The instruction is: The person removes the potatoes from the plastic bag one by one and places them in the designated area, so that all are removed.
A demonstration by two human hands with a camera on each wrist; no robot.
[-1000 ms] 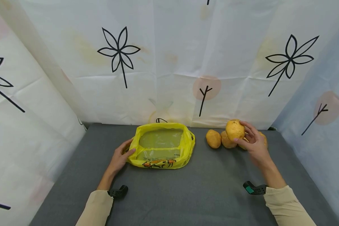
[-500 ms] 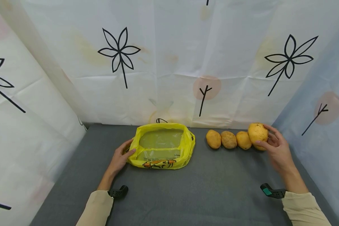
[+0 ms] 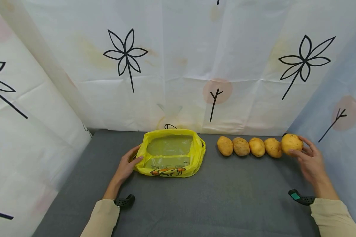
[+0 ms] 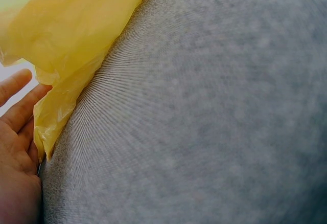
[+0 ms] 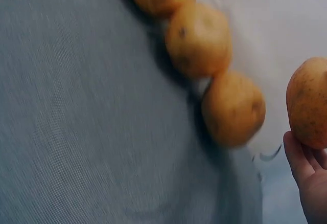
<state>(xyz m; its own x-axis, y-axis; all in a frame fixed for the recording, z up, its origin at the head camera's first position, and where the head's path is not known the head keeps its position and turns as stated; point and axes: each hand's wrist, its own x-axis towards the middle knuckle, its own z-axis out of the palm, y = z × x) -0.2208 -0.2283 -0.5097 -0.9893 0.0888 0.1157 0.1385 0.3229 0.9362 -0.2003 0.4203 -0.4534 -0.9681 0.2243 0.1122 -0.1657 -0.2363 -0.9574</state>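
A yellow plastic bag (image 3: pixel 195 164) with an orange and black print stands on the grey table, its mouth spread wide. My left hand (image 3: pixel 126 168) holds the bag's left end, the thumb over the near side and the fingers round the far side. In the left wrist view, some fingertips pass behind the thin yellow plastic (image 4: pixel 76 40). At the far right my right hand (image 3: pixel 312 161) grips a potato (image 3: pixel 291 144) between thumb and fingers. The right wrist view shows this held potato (image 5: pixel 309 104) raised, apart from the row of potatoes (image 5: pixel 234 109).
Several potatoes (image 3: pixel 257 147) lie side by side along the table's back edge, between the bag and my right hand. The grey tabletop (image 3: pixel 207 204) spreads in front. A patterned white cloth (image 3: pixel 178 82) rises behind it, with more cloth at both sides.
My right hand has carried the potato rightward, past the right end of the row, and lowered it. The row is uncovered now. My left hand and the bag have stayed in place.
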